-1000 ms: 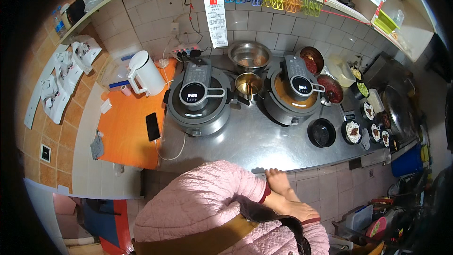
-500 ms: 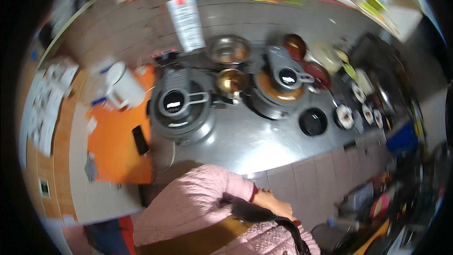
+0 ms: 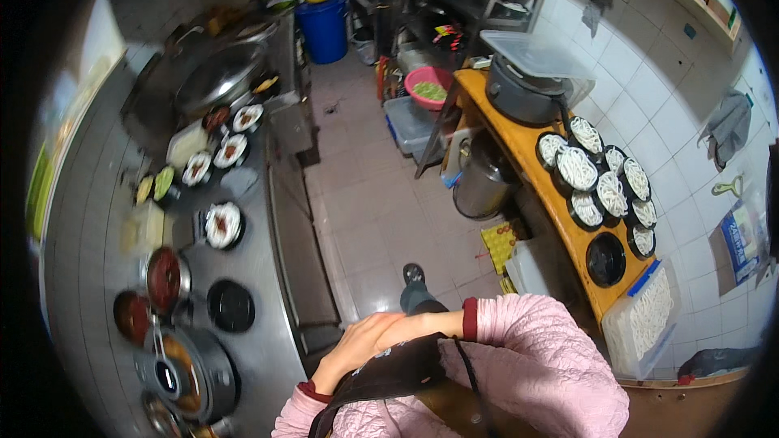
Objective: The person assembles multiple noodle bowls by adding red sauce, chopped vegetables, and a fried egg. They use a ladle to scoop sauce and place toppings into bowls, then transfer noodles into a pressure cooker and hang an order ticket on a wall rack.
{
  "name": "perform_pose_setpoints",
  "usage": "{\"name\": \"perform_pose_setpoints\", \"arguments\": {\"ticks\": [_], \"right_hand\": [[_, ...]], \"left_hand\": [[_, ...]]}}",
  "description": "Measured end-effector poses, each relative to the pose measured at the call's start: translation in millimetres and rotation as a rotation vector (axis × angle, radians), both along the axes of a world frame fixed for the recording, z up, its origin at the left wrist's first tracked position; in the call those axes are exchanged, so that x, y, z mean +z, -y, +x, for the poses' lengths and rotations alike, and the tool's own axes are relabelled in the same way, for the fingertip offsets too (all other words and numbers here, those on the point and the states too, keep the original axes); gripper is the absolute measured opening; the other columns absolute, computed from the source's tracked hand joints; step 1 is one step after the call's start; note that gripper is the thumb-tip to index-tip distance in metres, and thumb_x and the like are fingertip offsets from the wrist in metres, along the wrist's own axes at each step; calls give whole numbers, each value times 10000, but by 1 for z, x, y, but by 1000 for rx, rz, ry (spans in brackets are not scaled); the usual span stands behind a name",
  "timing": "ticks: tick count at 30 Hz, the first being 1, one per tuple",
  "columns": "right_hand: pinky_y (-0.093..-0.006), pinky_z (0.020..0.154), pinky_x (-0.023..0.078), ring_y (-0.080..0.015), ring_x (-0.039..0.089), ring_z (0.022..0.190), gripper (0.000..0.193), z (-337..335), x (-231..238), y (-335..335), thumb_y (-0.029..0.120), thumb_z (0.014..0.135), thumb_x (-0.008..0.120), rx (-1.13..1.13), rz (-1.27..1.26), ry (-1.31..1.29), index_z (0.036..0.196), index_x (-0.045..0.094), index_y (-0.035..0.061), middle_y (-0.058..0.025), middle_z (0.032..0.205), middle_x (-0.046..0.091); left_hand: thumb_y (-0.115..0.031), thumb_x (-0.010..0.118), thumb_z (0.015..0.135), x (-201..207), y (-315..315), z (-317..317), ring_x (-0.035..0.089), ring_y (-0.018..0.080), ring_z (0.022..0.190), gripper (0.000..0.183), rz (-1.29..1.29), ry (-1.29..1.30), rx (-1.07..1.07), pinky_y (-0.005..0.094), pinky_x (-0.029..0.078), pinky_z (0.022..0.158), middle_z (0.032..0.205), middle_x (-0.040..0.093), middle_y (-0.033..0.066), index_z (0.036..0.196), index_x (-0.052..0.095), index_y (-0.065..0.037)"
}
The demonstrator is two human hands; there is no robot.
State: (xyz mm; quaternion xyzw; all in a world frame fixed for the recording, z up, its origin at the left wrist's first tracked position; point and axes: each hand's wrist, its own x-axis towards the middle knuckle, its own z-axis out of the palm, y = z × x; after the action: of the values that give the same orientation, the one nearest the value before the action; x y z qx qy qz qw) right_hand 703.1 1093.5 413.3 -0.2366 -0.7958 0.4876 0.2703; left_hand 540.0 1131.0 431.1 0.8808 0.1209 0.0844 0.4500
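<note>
My left hand [image 3: 347, 350] and my right hand [image 3: 410, 329] are closed together in front of my waist, one lying over the other. I see no object in them, and most of their fingertips are hidden. A black apron or bag edge [image 3: 377, 373] lies just below them. To the left, on the steel counter [image 3: 272, 308], sits an empty black bowl [image 3: 231, 306]. Beyond it stands a bowl of white food with a reddish topping [image 3: 222, 225]. A grey cooker [image 3: 215, 369] holds orange-brown liquid, near a metal pot of red sauce [image 3: 165, 277].
At right, an orange table [image 3: 568, 219] carries several black bowls of white noodles [image 3: 577, 169], a large grey pot [image 3: 523, 93] and a noodle tub [image 3: 647, 312]. A steel bin [image 3: 484, 178] stands under it. Farther off are a pink basin [image 3: 428, 87] and a blue barrel [image 3: 323, 30].
My view has swung right, from the counter with two cookers to the aisle and orange table. My hands stay together at my waist, and now both show.
</note>
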Motion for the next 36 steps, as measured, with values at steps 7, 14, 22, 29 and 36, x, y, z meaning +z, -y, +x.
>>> {"name": "perform_pose_setpoints", "arguments": {"ticks": [7, 14, 22, 29, 36], "right_hand": [[-349, 687, 478, -260, 591, 758, 159, 181, 4, -100, 8, 739, 540, -337, 21, -124, 875, 596, -52, -142, 807, 599], [-321, 635, 456, -156, 573, 723, 35, 323, 46, -178, -15, 808, 571, -710, -392, -103, 805, 603, -28, -119, 747, 593], [-304, 799, 553, -181, 675, 922, 283, 569, 215, -217, 162, 990, 538, -1275, -351, -432, 1169, 615, -43, -121, 981, 699], [-311, 772, 602, -236, 693, 835, 255, 800, 259, -327, 139, 1005, 446, -1959, -496, -589, 1104, 546, -73, -171, 979, 664], [-377, 756, 640, -318, 688, 816, 310, 941, 192, -395, 146, 1011, 458, -2161, -531, -876, 1164, 474, -122, -177, 929, 568]], "left_hand": [[-395, 748, 812, 1, -145, 197, 688, 392, 783, 449, 95, 70, 44, 437, 569, 663, 839, 692, 192, 1057, 599, -50], [-281, 638, 902, 32, -265, 379, 608, 270, 512, 250, 298, 377, -183, 390, 467, 446, 618, 606, 77, 757, 611, -78], [-208, 561, 1004, 119, -493, 634, 510, 56, 531, 284, 26, 543, 149, 246, 426, 489, 587, 568, -12, 806, 632, -18], [-260, 510, 1011, 204, -643, 971, 642, 150, 728, 378, -530, 241, -105, 250, 507, 621, 908, 679, 108, 1244, 477, 36], [-217, 440, 1020, 199, -664, 1135, 708, 238, 763, 407, -735, -33, -256, 301, 586, 623, 983, 685, 260, 1296, 428, 82]]}}
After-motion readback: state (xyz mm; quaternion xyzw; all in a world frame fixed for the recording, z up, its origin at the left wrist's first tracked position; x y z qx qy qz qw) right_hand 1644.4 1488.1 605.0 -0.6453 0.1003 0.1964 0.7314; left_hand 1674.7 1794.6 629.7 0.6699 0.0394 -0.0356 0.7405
